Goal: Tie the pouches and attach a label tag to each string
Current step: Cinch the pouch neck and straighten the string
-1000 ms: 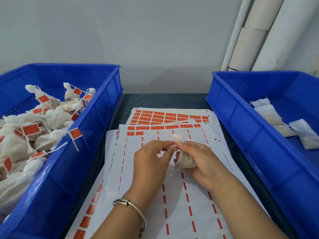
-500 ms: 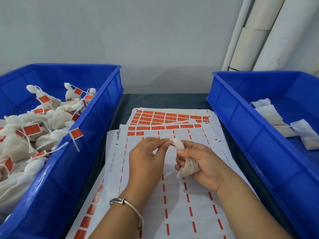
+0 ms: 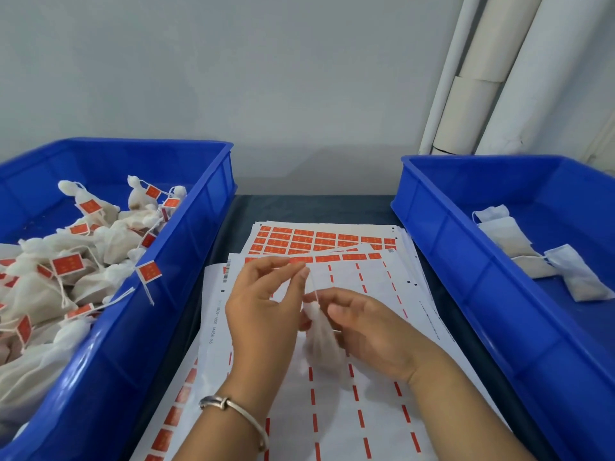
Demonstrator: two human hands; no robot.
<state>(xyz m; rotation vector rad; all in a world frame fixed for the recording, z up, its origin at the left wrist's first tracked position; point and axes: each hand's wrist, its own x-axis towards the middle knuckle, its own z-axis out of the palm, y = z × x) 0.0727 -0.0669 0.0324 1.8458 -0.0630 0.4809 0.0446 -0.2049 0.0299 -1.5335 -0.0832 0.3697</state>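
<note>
A small white cloth pouch hangs between my hands above the label sheets. My left hand pinches the thin white string at its upper end, above the pouch's gathered neck. My right hand sits right of the pouch, fingers curled at its neck and body. The sheets carry rows of orange label tags at the far end and bare backing with red dashes nearer me.
A blue bin on the left holds several tied pouches with orange tags. A blue bin on the right holds a few flat untied pouches. White pipes stand against the grey wall behind.
My left hand has risen and pulled the string up and taut. The pouch has dropped lower and now hangs below the string, with my right hand shifted beside it.
</note>
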